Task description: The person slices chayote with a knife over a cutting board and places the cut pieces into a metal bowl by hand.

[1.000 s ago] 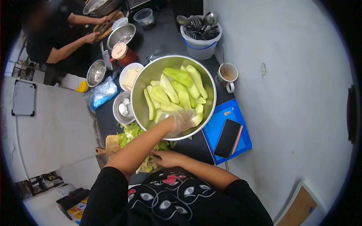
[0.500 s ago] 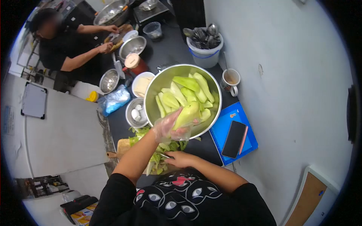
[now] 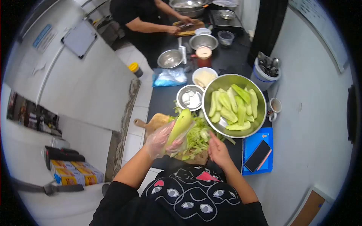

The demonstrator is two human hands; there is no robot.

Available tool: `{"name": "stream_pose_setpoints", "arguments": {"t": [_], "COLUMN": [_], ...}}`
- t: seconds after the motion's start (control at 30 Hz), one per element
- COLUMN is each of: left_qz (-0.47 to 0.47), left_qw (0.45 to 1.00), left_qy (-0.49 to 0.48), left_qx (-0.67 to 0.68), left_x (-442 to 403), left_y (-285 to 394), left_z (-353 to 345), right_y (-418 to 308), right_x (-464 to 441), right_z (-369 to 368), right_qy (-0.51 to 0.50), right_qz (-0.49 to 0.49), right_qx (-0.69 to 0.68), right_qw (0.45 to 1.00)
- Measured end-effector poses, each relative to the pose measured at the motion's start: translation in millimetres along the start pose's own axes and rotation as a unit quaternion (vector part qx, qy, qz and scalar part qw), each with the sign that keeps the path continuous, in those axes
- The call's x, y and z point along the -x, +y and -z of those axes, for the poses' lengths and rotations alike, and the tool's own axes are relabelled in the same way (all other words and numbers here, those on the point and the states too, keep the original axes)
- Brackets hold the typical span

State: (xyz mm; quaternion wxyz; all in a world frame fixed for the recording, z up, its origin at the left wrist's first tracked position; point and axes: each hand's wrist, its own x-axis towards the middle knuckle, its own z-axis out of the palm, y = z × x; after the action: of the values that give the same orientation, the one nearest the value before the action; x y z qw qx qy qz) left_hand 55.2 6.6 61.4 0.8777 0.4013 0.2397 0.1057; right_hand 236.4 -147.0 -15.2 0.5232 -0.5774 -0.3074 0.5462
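fruit [image 3: 181, 123] tilted up in the gloved left hand [image 3: 159, 141], wrapped firmly around it above the peelings [image 3: 199, 140], presumably to keep waste contained. right hand [image 3: 218, 150] alongside, too blurred to tell what it grips.

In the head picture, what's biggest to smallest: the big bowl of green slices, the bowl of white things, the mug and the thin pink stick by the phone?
As they look there, largest first:
1. Big bowl
2. Bowl of white things
3. Mug
4. Thin pink stick
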Motion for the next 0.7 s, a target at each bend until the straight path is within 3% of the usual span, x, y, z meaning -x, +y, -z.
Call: {"name": "stream_pose_setpoints", "arguments": {"t": [0.1, 0.2, 0.37, 0.5, 0.6, 0.7], "left_qz": [-0.06, -0.072, -0.069, -0.176, -0.213, -0.221], "left_qw": [0.997, 0.993, 0.953, 0.945, 0.93, 0.927], "left_qy": [0.038, 0.016, -0.124, -0.077, -0.092, -0.096], "left_qx": [0.011, 0.094, 0.269, 0.266, 0.285, 0.287], "left_x": [22.4, 29.0, 32.7, 24.4, 16.6, 13.8], "left_y": [-15.4, -18.0, -16.5, -15.2, -15.0, -12.6], "left_z": [14.6, 18.0, 17.8, 10.9, 16.1, 13.4], "right_y": [-11.7, -35.9, -38.3, -72.9, -72.1, -79.6], "right_x": [4.8, 10.2, 1.6, 10.0, 8.2, 12.3], "right_z": [-11.9, -27.6, -46.1, -63.1, -75.8, -83.6], "right_qy": [0.017, 0.006, 0.002, 0.021, 0.015, 0.01], "right_qz": [0.092, 0.107, 0.1, 0.055, 0.159, 0.146], "right_qx": [0.125, 0.141, 0.052, 0.088, 0.033, 0.04], "right_qw": [0.988, 0.984, 0.994, 0.994, 0.987, 0.988]}}
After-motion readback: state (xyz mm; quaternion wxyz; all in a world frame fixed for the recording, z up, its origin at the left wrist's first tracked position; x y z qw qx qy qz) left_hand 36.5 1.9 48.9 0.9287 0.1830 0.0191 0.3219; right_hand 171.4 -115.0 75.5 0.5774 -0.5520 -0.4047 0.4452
